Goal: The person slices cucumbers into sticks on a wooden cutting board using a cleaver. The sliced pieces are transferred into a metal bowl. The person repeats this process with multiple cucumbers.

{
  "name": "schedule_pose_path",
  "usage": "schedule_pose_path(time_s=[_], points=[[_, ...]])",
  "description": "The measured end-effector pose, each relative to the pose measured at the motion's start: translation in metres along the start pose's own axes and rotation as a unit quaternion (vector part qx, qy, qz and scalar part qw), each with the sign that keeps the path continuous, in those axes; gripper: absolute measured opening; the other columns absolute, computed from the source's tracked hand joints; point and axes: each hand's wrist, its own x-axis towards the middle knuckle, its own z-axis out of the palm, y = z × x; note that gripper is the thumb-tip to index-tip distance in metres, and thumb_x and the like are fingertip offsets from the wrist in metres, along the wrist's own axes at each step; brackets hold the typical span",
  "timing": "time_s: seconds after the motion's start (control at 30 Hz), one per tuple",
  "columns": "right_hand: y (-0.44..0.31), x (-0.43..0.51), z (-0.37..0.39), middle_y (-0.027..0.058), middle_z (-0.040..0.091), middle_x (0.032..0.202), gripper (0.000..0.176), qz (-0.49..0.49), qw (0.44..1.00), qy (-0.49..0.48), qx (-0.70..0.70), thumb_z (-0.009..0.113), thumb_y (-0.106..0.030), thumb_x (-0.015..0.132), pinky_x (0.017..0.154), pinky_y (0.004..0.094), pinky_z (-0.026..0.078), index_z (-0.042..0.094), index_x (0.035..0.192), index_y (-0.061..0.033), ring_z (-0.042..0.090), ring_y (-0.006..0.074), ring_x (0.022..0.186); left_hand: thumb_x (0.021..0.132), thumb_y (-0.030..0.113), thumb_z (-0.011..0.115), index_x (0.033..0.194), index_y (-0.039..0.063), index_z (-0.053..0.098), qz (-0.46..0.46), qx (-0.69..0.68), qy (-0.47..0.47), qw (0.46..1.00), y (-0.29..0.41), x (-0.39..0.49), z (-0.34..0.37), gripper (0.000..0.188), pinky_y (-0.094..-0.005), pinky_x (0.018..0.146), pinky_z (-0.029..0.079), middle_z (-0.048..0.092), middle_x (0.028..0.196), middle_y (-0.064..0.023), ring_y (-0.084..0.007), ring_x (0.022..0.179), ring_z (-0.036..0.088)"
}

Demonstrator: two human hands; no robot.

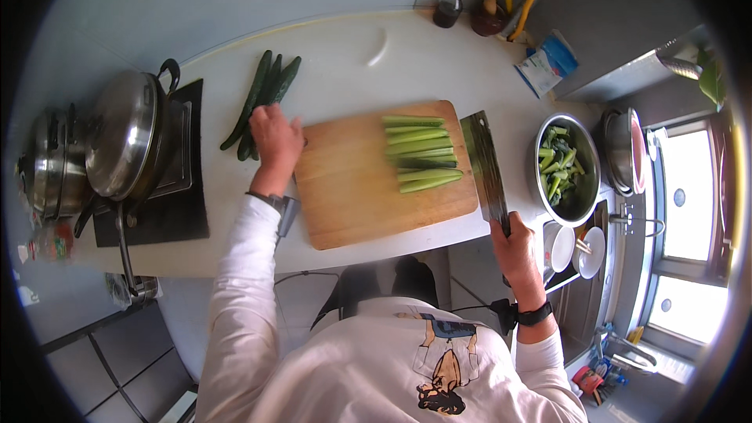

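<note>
My right hand (516, 249) grips the handle of a cleaver (487, 164). Its broad, wet-looking blade lies along the right edge of a wooden cutting board (346, 188). Several green cucumber strips (422, 150) are lined up crosswise on the board's right half. Beyond the board's left edge, my left hand (276, 135) is over the near part of some whole dark green cucumbers (267, 82), its fingers bent. Whether it grasps one is hidden by the hand itself.
A lidded steel pan (123, 135) sits on the black cooktop at left, its handle jutting forward. At right stands a steel bowl of cut greens (558, 164) near the sink. A sauce bottle (448, 9), a mortar (489, 17) and a blue-white packet (549, 61) line the back.
</note>
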Motion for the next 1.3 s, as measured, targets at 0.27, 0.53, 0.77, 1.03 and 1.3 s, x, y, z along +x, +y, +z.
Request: schedule_pose_path(time_s=[0.27,0.53,0.77,1.03,1.3], points=[[-0.016,0.003,0.016,0.0260,0.061,0.066,0.029,0.050,0.998,-0.010,0.039,0.066,-0.021,0.092,0.060,0.0466,0.051,0.053,0.082,0.0029,0.063,0.0472,0.068,0.057,0.051,0.089,0.150,-0.003,0.027,0.312,-0.167,-0.221,0.909,0.153,-0.030,0.015,0.124,-0.0562,0.119,0.021,0.025,0.151,-0.0347,-0.0495,0.144,0.023],[-0.031,-0.004,0.014,0.0284,0.064,0.075,0.026,0.080,0.995,-0.042,0.033,0.063,-0.020,0.093,0.066,0.0497,0.052,0.053,0.090,0.0037,0.064,0.0497,0.077,0.049,0.064,0.087,0.155,-0.003,0.018,0.337,-0.011,-0.365,0.868,0.186,-0.037,0.017,0.143,-0.0579,0.119,0.014,0.026,0.152,-0.0324,-0.0470,0.146,0.018],[-0.037,-0.004,0.020,0.0274,0.064,0.075,0.023,0.051,0.997,-0.036,0.040,0.063,-0.016,0.093,0.066,0.0479,0.052,0.053,0.088,0.0045,0.064,0.0480,0.077,0.046,0.068,0.086,0.154,-0.003,0.018,0.268,-0.013,-0.350,0.897,0.194,-0.021,0.015,0.146,-0.0606,0.119,0.010,0.030,0.150,-0.0307,-0.0433,0.146,0.021],[-0.033,-0.003,0.024,0.0281,0.064,0.076,0.023,0.056,0.997,-0.047,0.035,0.060,-0.018,0.093,0.067,0.0506,0.052,0.053,0.092,0.0039,0.064,0.0486,0.078,0.043,0.067,0.087,0.152,-0.006,0.021,0.296,-0.009,-0.297,0.908,0.187,-0.048,0.028,0.147,-0.0606,0.117,0.014,0.042,0.137,-0.0270,-0.0433,0.134,0.034],[-0.039,-0.002,0.036,0.0287,0.064,0.077,0.022,0.022,0.997,-0.073,0.028,0.056,-0.017,0.095,0.069,0.0545,0.051,0.049,0.094,0.0032,0.062,0.0494,0.078,0.047,0.064,0.087,0.150,-0.009,0.019,0.284,-0.056,-0.255,0.923,0.181,-0.069,0.038,0.144,-0.0608,0.117,0.012,0.036,0.145,-0.0278,-0.0440,0.140,0.029]])
